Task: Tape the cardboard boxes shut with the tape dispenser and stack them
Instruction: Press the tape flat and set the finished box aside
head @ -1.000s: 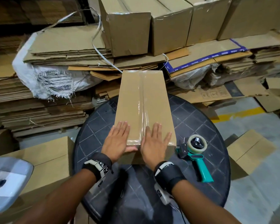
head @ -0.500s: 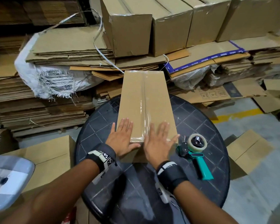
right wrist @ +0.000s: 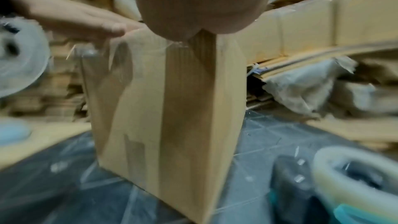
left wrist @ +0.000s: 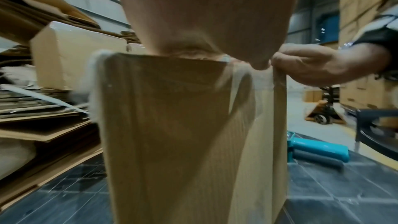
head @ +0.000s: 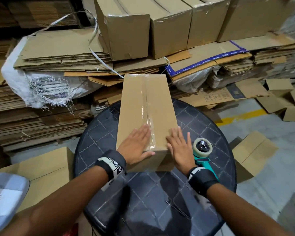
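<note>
The round black table [head: 203, 193] is the landmark here. Nearest the wearer, on the table's near half, both hands lie flat on the closest end of the cardboard box [head: 146, 106]. The left hand [head: 134, 145] is spread, fingers straight and pressed onto the lid left of the seam, thumb at the near top edge. The right hand [head: 178, 147] is also open, palm down at the box's right top edge, fingers straight and slightly fanned (neither hand curls round anything). Clear tape [head: 147, 116] runs along the lid's centre seam and folds over the near end. The box stands lengthwise across the table's middle, its far end reaching past the table's far rim. The tape dispenser [head: 203, 154], teal-handled, lies on the table just right of the box, beside the right hand. Beyond the table are piles of flattened cardboard [head: 54, 53], with sealed boxes [head: 169, 24] standing on top.
</note>
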`<action>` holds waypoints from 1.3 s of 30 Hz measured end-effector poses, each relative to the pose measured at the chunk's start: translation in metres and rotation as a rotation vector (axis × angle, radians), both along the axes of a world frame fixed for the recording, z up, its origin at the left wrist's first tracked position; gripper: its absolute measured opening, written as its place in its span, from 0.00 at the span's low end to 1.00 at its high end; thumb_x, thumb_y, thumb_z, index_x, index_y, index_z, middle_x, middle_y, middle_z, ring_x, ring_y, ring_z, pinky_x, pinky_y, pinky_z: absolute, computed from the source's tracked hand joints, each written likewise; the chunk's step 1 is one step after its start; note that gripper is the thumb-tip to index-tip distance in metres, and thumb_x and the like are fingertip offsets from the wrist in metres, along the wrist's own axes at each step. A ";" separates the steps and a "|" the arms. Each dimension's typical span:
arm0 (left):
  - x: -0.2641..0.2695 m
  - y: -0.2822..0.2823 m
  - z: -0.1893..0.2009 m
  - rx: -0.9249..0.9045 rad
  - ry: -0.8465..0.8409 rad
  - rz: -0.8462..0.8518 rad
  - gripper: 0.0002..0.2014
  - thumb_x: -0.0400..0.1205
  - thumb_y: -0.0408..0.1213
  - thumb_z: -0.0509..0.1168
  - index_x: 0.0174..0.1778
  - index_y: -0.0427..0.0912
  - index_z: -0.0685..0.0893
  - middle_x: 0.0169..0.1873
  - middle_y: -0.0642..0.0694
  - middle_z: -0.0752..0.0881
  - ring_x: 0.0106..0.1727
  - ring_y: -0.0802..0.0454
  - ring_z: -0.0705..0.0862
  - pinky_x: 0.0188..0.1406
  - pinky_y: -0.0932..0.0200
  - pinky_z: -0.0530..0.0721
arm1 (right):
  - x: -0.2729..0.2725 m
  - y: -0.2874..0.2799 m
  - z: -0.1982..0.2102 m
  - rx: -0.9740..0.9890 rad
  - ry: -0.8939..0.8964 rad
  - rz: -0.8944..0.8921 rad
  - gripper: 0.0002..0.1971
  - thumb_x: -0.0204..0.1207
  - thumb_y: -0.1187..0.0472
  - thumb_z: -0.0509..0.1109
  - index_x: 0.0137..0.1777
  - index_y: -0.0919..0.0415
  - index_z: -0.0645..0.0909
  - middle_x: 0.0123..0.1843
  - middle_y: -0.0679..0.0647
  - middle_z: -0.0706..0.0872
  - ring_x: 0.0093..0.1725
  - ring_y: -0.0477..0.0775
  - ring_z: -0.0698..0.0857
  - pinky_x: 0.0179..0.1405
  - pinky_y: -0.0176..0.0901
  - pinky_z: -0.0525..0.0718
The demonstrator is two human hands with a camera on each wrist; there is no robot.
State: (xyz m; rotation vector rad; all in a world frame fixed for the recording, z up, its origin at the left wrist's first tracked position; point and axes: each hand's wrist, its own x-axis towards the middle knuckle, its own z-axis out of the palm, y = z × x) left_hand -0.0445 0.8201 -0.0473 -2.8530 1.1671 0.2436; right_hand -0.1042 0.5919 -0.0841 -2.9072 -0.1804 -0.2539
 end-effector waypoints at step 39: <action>-0.004 -0.004 -0.068 -1.681 -0.029 1.112 0.25 0.86 0.43 0.54 0.73 0.31 0.80 0.68 0.38 0.84 0.70 0.47 0.83 0.64 0.76 0.77 | 0.029 0.015 -0.020 0.553 -0.420 -0.318 0.17 0.80 0.57 0.56 0.50 0.65 0.85 0.67 0.64 0.79 0.59 0.59 0.83 0.55 0.35 0.73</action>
